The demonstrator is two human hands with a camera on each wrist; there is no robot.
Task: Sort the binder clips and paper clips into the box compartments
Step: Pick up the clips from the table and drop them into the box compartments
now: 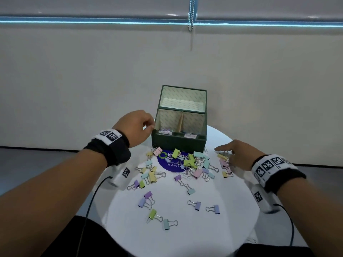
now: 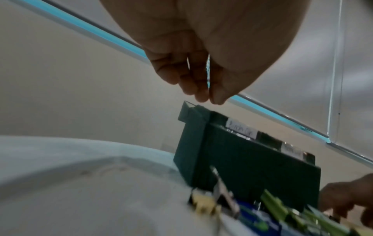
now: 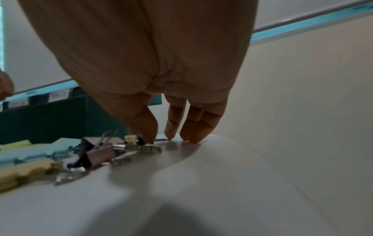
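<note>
A dark green box (image 1: 178,142) with its lid up stands at the far side of the round white table (image 1: 185,240). Its left front compartment holds lilac binder clips (image 1: 165,130). Many pastel binder clips (image 1: 191,162) lie scattered in front of the box. My left hand (image 1: 150,127) hovers at the box's left front corner (image 2: 193,111); its fingertips (image 2: 201,97) meet the thumb with nothing visible between them. My right hand (image 1: 220,150) reaches down at the right cluster. Its straight fingers (image 3: 189,134) touch the table, and a thin clip (image 3: 161,139) lies between thumb and forefinger.
A blue round sticker (image 1: 168,165) lies under the pile. A pink binder clip (image 3: 95,151) and yellow ones (image 3: 22,169) lie just left of my right hand. Cables (image 1: 91,199) hang off both wrists at the table's edges. A wall rises close behind the box.
</note>
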